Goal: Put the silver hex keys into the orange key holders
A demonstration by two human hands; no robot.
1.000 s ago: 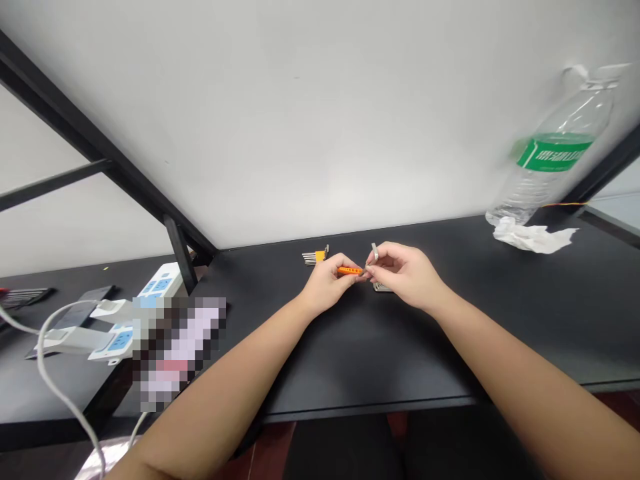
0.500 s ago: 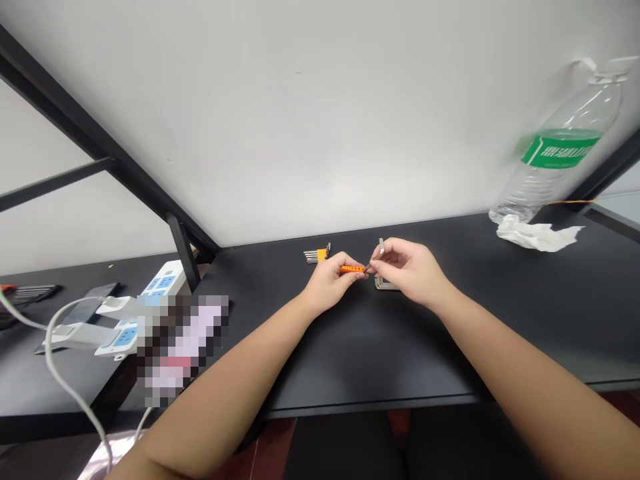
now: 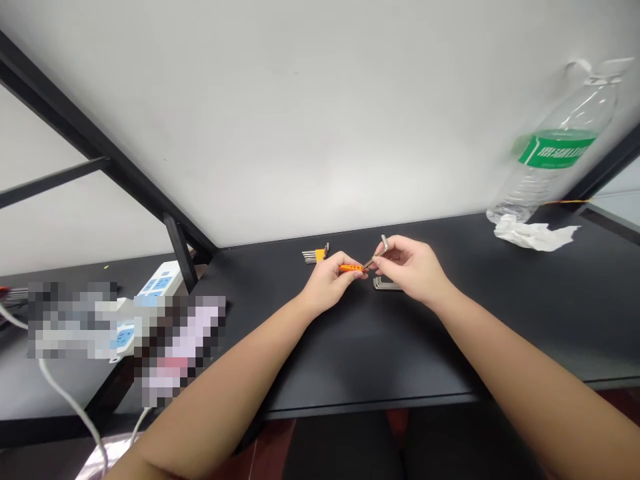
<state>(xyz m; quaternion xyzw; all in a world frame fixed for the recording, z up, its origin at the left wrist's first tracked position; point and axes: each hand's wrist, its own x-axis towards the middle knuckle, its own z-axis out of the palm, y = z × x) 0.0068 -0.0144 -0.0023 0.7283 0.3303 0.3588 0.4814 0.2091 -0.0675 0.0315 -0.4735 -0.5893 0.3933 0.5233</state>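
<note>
My left hand (image 3: 327, 283) is closed on an orange hex key holder (image 3: 351, 268) with a row of holes along it. Between the fingers of my right hand (image 3: 413, 267) is a metal hex key (image 3: 384, 245), its short bent end pointing up. The key's long end reaches the holder's right end; whether it sits in a hole I cannot tell. Below my right hand several loose hex keys (image 3: 384, 284) lie on the black table, partly covered by that hand. Behind my left hand rests a second, yellow-orange holder (image 3: 321, 255) with several keys through it.
A clear plastic bottle (image 3: 555, 150) with a green label leans by the wall at the right, with crumpled tissue (image 3: 535, 235) before it. On the left are a white power strip (image 3: 160, 283), a white cable (image 3: 70, 397), blurred-out items and a black metal frame (image 3: 140, 190).
The hex key in my right hand has tilted, its bent end shifting slightly right, and more of its shaft shows by the holder. My left hand keeps its hold. The view has shifted slightly.
</note>
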